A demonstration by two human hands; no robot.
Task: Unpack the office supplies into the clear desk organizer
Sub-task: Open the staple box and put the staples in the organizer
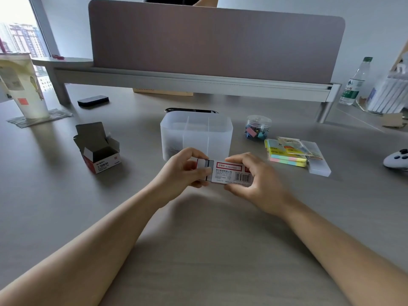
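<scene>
Just in front of the clear desk organizer (pixel 196 134), both hands pinch a staple box (pixel 229 173) above the desk (pixel 198 239): left hand (pixel 181 168) on its slid-out inner tray, right hand (pixel 256 180) gripping the sleeve; contents hidden, small print unreadable.

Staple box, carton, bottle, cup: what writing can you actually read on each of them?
Staple box, held in both hands: "订书钉" in a red frame; "得力集团有限公司" below; barcode digits too small.
Opened carton: "3 回形针"; the rest blurred.
Water bottle: green label unreadable.
Paper cup: printing and code blurred.
Sticky notes: wrapper text too small.
</scene>
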